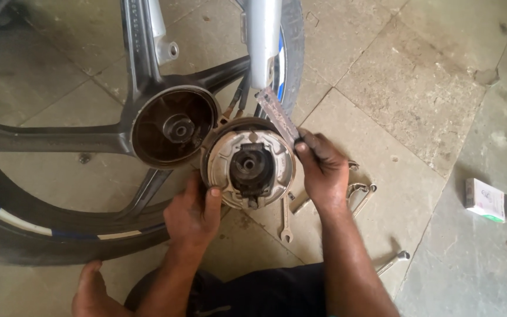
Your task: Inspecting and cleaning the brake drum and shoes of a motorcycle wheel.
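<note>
- Left hand is cupped under the round brake plate, thumb pressed on its lower-left rim, fingers curled shut around the edge and holding it tilted up off the floor.
- Right hand has its fingers pinched tight on the lower end of a flat metal file; the file slants up and to the left, lying across the plate's upper-right rim.
- The brake plate sits just beside the open, rusty-brown hub drum of a black spoked wheel, the two nearly touching; its dark centre boss and a spring show on the face turned to the camera.
- A silver fork leg comes down from the top edge, ending just above the plate.
- On the stone tile floor, open-ended spanners lie under and just right of the hands, with another tool nearer the person's forearm.
- A small white box rests well apart, near the right edge of the floor.
- A bare foot shows at the bottom-left corner.
</note>
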